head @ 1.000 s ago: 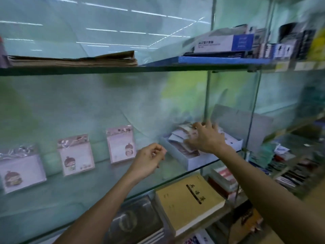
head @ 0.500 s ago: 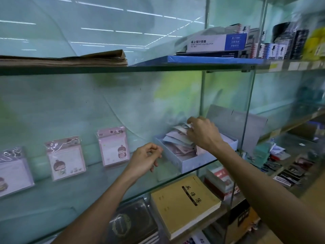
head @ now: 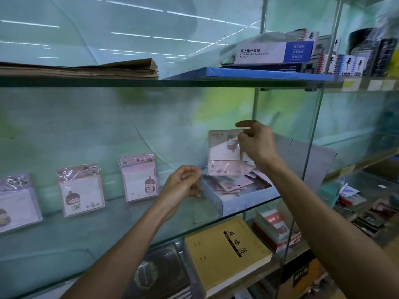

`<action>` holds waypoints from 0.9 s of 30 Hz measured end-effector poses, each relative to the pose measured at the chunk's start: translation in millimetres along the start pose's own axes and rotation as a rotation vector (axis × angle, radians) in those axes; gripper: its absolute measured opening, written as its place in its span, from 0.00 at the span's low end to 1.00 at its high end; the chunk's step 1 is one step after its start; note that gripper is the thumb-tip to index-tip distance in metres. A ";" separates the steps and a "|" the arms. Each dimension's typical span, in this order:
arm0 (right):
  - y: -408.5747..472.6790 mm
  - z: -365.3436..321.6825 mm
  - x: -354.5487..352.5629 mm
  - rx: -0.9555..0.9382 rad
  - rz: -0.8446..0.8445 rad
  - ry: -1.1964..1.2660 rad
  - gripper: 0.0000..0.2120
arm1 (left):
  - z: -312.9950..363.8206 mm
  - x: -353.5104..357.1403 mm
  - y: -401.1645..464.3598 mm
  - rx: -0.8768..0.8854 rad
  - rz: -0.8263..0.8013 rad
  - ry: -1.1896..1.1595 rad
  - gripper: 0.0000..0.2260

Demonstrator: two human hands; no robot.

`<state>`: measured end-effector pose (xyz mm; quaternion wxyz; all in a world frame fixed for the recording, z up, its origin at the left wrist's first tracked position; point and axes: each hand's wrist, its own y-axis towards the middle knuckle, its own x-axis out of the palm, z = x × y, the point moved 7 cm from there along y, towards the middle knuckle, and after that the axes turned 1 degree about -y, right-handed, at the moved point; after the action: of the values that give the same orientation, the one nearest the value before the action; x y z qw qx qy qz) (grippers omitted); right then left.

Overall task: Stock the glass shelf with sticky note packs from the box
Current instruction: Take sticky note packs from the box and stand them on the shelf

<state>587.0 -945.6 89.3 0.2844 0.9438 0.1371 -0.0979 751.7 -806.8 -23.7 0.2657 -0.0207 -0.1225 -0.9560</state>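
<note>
Pinching a sticky note pack (head: 224, 152) above the box (head: 241, 201), the right hand (head: 257, 143) hides its corner; the left hand (head: 183, 184) curls loosely at frame centre, any contents unclear.

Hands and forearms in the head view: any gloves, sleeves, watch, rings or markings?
Both are bare. The left hand and right hand wear no gloves, and no rings show. Both forearms are uncovered all the way down to the frame's lower edge, so no sleeve is in view. No watch, band or bracelet sits on either wrist, and no markings or tags are visible on the arms.
</note>
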 end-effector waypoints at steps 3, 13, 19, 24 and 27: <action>-9.1 9.1 19.5 0.167 -0.076 0.327 0.16 | 2.8 3.7 1.4 -0.001 0.011 -0.064 0.12; -41.7 0.2 102.8 0.271 -0.492 0.579 0.18 | 42.8 -74.3 -19.5 0.157 0.453 -0.174 0.04; -83.1 -14.9 153.4 0.148 -0.776 0.403 0.13 | 75.6 -130.2 -39.4 0.243 0.562 0.053 0.05; -96.6 -27.5 174.4 0.100 -0.833 0.391 0.07 | 95.1 -145.2 -62.3 0.308 0.572 0.310 0.04; -105.2 -34.9 187.1 -0.005 -0.866 0.287 0.06 | 101.6 -153.6 -73.2 0.303 0.525 0.446 0.04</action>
<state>734.1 -803.8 15.1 0.1978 0.8029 0.5573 -0.0758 843.3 -644.0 42.4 0.5221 0.1968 -0.1923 -0.8073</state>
